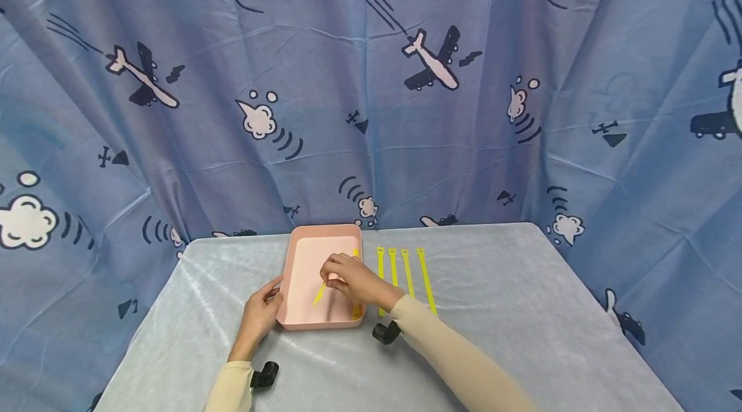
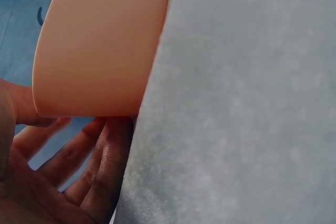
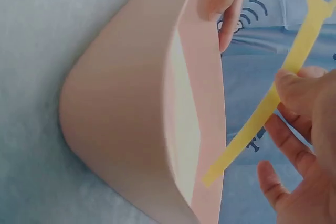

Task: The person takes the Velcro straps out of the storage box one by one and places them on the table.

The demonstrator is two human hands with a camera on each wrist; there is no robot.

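Observation:
A pink rectangular tray (image 1: 324, 327) lies on the cloth-covered table. Over its inside, my right hand (image 1: 353, 280) pinches a yellow cable strap (image 3: 257, 116) between thumb and fingers, its slotted head up and its plain tail slanting down toward the tray. Along the tray's right inner wall lies more yellow strap (image 1: 356, 312), partly hidden by the right hand. My left hand (image 1: 261, 312) rests against the tray's left side; the left wrist view shows its extended fingers (image 2: 107, 166) at the tray's outer wall and the thumb near the rim.
Several yellow straps (image 1: 407, 265) lie in a row on the table right of the tray, slotted heads toward the back, some partly covered by the right forearm. A black wrist camera (image 1: 385, 333) sits under the right wrist. Behind the table hangs a blue patterned curtain (image 1: 324, 161).

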